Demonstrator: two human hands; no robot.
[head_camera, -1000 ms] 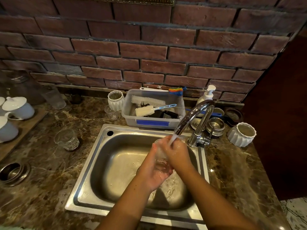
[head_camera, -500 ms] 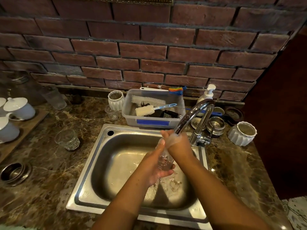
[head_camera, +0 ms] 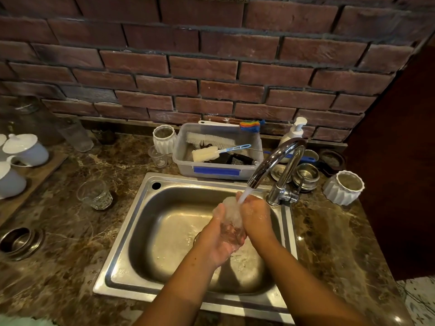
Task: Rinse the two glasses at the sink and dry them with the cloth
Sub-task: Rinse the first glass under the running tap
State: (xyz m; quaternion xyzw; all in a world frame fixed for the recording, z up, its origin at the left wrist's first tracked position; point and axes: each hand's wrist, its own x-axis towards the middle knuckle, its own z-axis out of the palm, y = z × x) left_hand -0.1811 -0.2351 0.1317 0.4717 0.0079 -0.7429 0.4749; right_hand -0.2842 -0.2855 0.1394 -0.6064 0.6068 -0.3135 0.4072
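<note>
The glass [head_camera: 231, 215] I'm rinsing is between my palms over the sink [head_camera: 131, 231], tilted with its mouth up toward the tap [head_camera: 277, 158]. My left hand [head_camera: 219, 241] cups its base with fingers curled round it, and my right hand [head_camera: 256, 215] wraps its upper side. The second glass [head_camera: 95, 194] stands upright on the counter [head_camera: 70, 243], well off to the left and nearer my left hand. Behind the sink a plastic tub [head_camera: 219, 171] holds a brush [head_camera: 209, 138] and a sponge wand [head_camera: 204, 154]
</note>
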